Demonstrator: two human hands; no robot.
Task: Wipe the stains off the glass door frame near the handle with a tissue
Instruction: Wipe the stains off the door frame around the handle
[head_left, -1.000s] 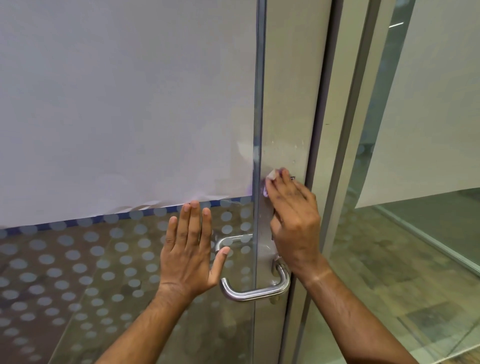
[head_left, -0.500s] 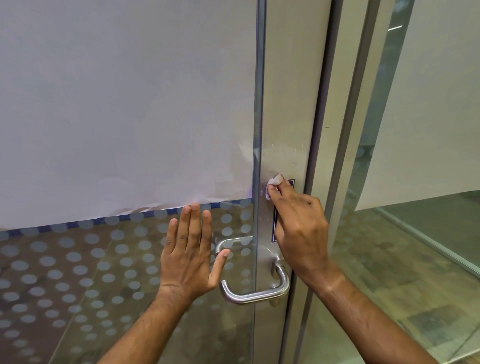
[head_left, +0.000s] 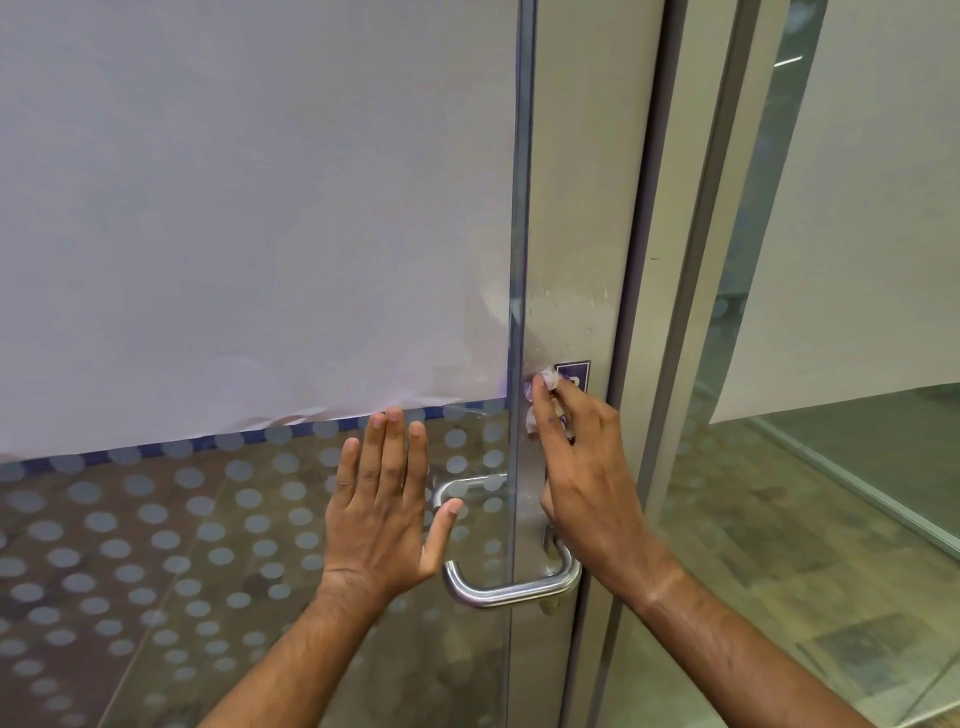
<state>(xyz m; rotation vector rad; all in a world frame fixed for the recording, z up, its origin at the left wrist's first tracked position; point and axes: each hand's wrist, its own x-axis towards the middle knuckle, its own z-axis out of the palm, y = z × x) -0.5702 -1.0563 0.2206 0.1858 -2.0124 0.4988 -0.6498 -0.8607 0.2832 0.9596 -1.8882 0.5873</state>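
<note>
Tissue (head_left: 549, 378): crumpled white wad pinched in the curled fingers of the right hand (head_left: 584, 467), pressed against the door frame (head_left: 574, 218) above the handle (head_left: 511, 590).
Left hand (head_left: 384, 512): laid flat on the glass (head_left: 249, 519), fingers straight, left of the handle.
Hidden: most of the tissue is covered by fingers; the blue sticker (head_left: 577, 375) is partly blocked and unreadable.
Materials: matte metal frame speckled with pale stains (head_left: 582, 304); curved steel handle; dotted glass.

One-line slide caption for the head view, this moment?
Right hand presses a crumpled white tissue on the grey metal door frame above the steel lever handle; left hand lies flat on dotted glass.
</note>
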